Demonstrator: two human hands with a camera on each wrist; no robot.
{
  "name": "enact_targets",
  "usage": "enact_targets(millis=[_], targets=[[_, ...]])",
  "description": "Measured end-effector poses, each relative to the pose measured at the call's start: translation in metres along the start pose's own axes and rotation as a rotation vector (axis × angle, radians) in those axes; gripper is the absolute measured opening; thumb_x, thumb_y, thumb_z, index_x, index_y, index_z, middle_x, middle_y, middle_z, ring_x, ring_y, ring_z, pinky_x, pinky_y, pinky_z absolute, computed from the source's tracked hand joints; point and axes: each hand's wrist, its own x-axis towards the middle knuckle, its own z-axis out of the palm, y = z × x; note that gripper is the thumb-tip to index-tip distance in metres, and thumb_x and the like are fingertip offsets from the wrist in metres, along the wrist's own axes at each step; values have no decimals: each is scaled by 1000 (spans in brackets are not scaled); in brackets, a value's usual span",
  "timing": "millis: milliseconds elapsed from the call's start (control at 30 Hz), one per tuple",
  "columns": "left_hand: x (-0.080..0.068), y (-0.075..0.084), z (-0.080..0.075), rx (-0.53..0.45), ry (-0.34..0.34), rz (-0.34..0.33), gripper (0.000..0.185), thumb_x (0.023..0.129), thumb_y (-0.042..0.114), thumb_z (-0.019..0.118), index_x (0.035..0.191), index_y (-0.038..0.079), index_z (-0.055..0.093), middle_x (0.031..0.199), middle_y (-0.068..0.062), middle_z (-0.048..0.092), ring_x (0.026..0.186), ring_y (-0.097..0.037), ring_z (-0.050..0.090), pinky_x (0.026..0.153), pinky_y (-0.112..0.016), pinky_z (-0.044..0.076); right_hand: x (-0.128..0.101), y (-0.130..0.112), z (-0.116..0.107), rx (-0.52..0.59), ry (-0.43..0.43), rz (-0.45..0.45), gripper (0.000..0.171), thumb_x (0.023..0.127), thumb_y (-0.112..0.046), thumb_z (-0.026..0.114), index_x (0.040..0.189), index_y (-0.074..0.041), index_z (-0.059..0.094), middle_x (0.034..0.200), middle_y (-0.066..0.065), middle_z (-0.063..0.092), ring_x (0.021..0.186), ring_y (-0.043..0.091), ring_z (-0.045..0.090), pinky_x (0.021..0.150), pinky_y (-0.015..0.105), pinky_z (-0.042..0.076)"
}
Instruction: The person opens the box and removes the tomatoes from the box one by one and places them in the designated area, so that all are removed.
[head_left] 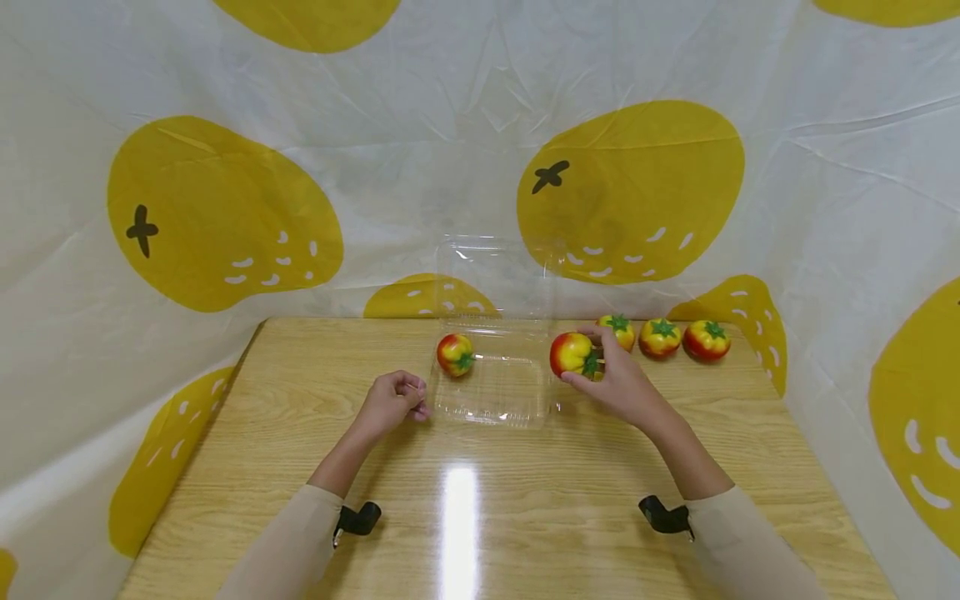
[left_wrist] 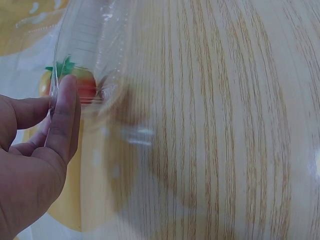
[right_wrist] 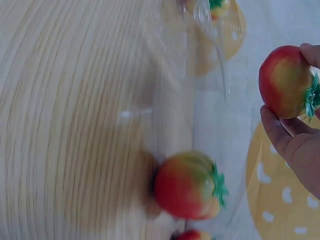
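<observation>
Right hand (head_left: 618,385): we see fingers curled round a glossy round tomato (head_left: 573,354), held just right of the tray.
Left hand (head_left: 392,402): pinching the clear plastic clamshell tray (head_left: 495,392) at its left rim.
Tray contents: one smooth tomato in tray (head_left: 455,354).
Table (head_left: 480,508): pale grained wood.

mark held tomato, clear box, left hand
held tomato (head_left: 570,353), head view, its red and yellow side
clear box (head_left: 491,392), head view, its bare base
left hand (head_left: 390,402), head view, back of the hand
</observation>
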Motion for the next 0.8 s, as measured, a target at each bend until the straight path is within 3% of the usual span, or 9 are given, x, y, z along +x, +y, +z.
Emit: enact_targets(millis=[300, 533, 800], targets=[[-1, 3, 0, -8, 1, -3, 21, 101, 0, 62, 117, -15, 60, 88, -16, 63, 75, -23, 74, 69, -34, 67, -13, 23, -35, -50, 54, 10, 78, 95, -36, 76, 152, -6, 31, 150, 24, 43, 127, 42, 50, 107, 62, 47], [-1, 2, 0, -7, 5, -1, 20, 101, -2, 62, 116, -15, 60, 86, -15, 63, 76, -27, 75, 68, -35, 67, -19, 42, -56, -125, 85, 11, 82, 94, -38, 77, 153, -3, 33, 152, 27, 42, 135, 47, 45, 110, 72, 39], [0, 2, 0, -5, 11, -6, 18, 101, -3, 61, 115, -14, 61, 85, -14, 62, 73, -22, 73, 67, -31, 66, -22, 65, -73, -207, 119, -21, 76, 93, -27, 80, 149, 3, 38, 148, 32, 43, 137, 52, 41, 108, 75, 37]])
